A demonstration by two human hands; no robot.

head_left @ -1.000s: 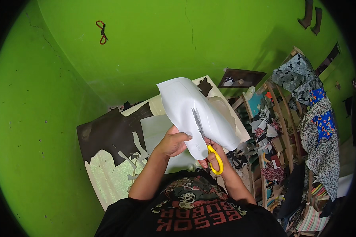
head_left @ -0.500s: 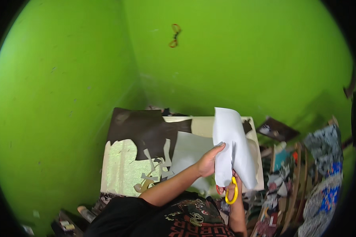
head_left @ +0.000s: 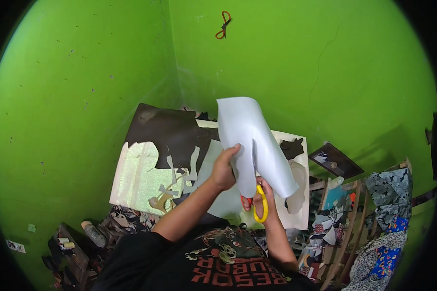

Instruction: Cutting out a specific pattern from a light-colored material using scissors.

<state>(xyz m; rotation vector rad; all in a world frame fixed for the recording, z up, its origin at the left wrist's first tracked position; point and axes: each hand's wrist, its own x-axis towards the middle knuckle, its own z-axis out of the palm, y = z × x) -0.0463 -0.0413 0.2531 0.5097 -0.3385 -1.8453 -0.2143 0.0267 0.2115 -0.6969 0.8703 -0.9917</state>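
A curved white sheet (head_left: 247, 121) of leather-like material is held up above the table. My left hand (head_left: 224, 169) grips its left edge, thumb on top and fingers underneath. My right hand (head_left: 268, 196) is closed around the handles of a pair of scissors (head_left: 261, 206), one loop yellow and one red. The scissor blades point away from me into a slit that runs up from the sheet's near edge. To the right of the slit the sheet bends downward. How far apart the blades are, I cannot tell.
Below lies a cream-topped table (head_left: 298, 213) with a large dark brown sheet (head_left: 172, 133), a flat grey-white sheet (head_left: 211, 165) and narrow offcuts (head_left: 194, 164). Green walls stand close at left and behind. On the right is a wooden rack (head_left: 347, 233) with scraps and patterned cloth (head_left: 388, 194).
The whole view has shifted, so the table sits differently in it. Against the table, the white sheet, scissors and both hands are further left. Both hands keep their grips.
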